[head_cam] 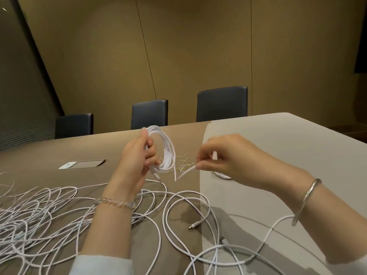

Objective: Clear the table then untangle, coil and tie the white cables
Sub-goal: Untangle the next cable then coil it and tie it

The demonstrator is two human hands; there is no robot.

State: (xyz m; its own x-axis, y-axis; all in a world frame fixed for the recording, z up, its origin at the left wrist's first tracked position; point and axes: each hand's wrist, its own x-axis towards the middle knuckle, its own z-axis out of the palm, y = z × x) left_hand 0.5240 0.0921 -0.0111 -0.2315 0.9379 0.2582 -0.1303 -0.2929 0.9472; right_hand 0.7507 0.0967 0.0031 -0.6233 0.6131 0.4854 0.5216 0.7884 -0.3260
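Left hand (139,155) grips a white coil (165,153) upright above the table (278,139), fingers curled round its near side. Right hand (224,155), just beside it, pinches the coil's loose end (185,172) between thumb and fingertips, over a small heap of wire ties (183,165). Loose cables (39,211) lie tangled across the table below both wrists, thickest at the left, with one plug (195,225) lying near the right forearm.

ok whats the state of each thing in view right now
coiled cable: looped, held off the table in the left hand
cable end: free, pinched by the right hand
loose cables: tangled on the table
twist ties: loose on the table
table hatch: closed
chairs: pushed in
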